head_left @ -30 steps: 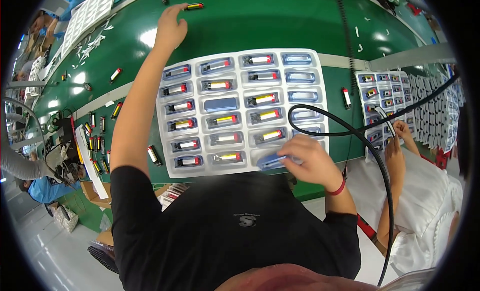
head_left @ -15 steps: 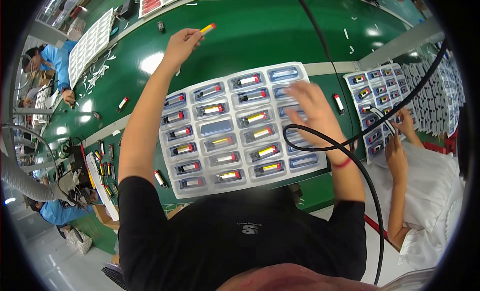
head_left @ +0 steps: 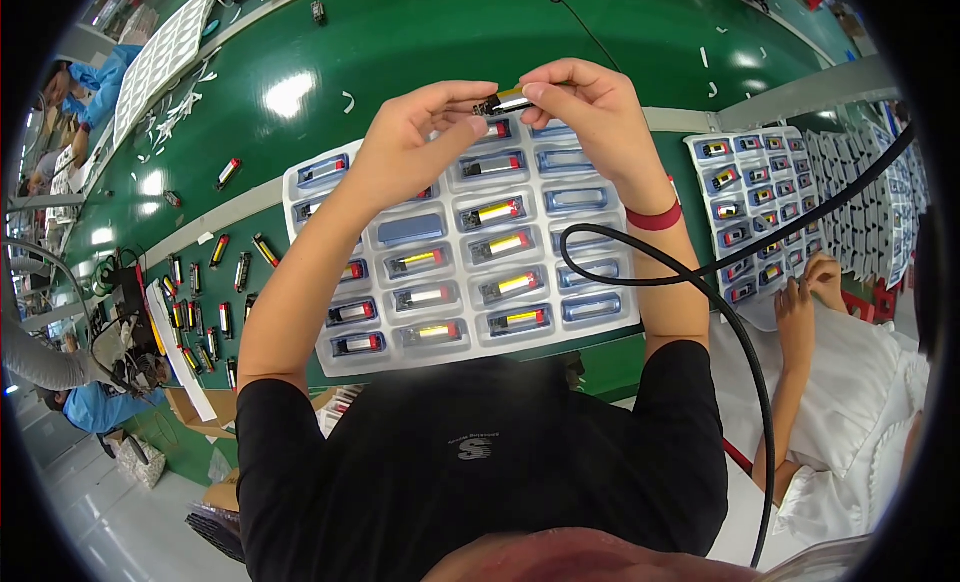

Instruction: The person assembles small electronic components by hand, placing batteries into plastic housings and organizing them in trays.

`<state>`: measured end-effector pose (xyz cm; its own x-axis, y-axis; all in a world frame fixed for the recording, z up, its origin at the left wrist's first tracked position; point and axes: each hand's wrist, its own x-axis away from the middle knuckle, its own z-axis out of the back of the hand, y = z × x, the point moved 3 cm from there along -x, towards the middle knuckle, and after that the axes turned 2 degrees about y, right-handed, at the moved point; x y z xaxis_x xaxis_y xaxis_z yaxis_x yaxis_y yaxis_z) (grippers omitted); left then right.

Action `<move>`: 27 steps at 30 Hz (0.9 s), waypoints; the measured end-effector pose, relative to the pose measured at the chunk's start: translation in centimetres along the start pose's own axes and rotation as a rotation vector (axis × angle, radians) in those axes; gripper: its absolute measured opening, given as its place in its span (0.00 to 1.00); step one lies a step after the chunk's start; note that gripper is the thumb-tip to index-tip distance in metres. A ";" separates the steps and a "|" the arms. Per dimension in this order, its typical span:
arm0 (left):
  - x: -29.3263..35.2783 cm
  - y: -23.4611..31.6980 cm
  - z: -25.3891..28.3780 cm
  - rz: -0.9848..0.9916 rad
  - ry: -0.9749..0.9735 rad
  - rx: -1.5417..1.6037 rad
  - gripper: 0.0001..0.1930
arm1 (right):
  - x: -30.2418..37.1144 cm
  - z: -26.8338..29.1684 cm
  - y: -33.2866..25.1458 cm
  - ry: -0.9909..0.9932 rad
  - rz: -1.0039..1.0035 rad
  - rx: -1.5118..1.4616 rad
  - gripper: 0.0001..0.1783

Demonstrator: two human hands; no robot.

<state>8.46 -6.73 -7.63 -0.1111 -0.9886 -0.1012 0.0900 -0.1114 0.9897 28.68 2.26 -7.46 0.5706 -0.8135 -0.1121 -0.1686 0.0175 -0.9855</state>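
Note:
Above the far edge of a white blister tray, both my hands hold one small battery unit level. Its black end points toward my left hand, whose thumb and fingers close around that end. At the other end, my right hand pinches the yellow-and-silver body between thumb and fingers. In the tray, several units like this battery unit, with red ends, lie in the pockets. A blue block-like piece fills one pocket. Pockets in the right column hold no battery units.
A black cable loops over the tray's right side. Loose battery units lie on the green bench to the left. A co-worker's hands rest by another filled tray at right, beside stacked trays.
My left hand has come right and nearer with the battery unit. My right hand has moved up from the tray's right column and now grips it too. A co-worker's hands have lowered.

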 end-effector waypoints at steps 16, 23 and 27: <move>-8.6 -5.0 -8.5 -0.194 -0.232 -0.987 0.11 | -1.0 7.0 -2.7 0.299 0.257 0.178 0.12; -5.7 -3.1 -4.1 0.102 0.120 0.364 0.20 | -0.4 5.8 -2.2 0.179 0.081 -0.399 0.13; -3.1 -2.3 -2.3 0.028 0.098 0.261 0.26 | 0.0 3.0 -1.4 0.076 -0.002 -0.305 0.14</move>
<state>10.90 -3.65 -9.86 -0.0144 -0.9975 -0.0697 -0.1672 -0.0664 0.9837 31.31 3.95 -6.51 0.5116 -0.8546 -0.0888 -0.4071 -0.1500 -0.9010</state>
